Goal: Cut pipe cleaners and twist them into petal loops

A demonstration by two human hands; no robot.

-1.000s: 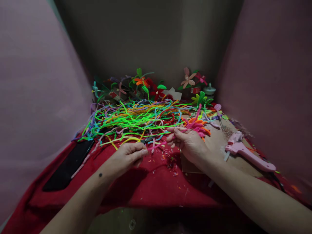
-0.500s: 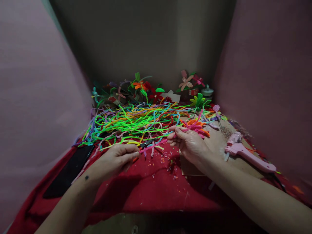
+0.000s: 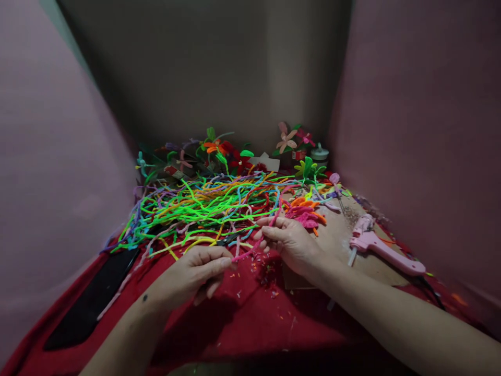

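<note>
A pink pipe cleaner (image 3: 247,255) stretches between my two hands above the red cloth. My left hand (image 3: 205,269) pinches one end of it between thumb and fingers. Farther along, my right hand (image 3: 287,240) grips it with the thumb against the fingers, and its free end sticks up past them. Just behind the hands lies a wide tangle of loose pipe cleaners (image 3: 203,201), mostly bright green. Pink and orange looped petals (image 3: 303,214) rest beyond my right hand. Part of a dark tool (image 3: 229,239), perhaps scissors, shows among the strands.
A pink glue gun (image 3: 385,248) lies on a cardboard sheet (image 3: 332,227) at the right. At the left is a flat black object (image 3: 94,300). Finished pipe-cleaner flowers (image 3: 287,140) stand along the back wall, near a lidded jar (image 3: 319,152). Small clippings litter the red cloth (image 3: 250,324).
The pink pipe cleaner, nearly straight before, now bends upward at my right hand, with its end standing up. My hands are closer together. The whole view has shifted slightly.
</note>
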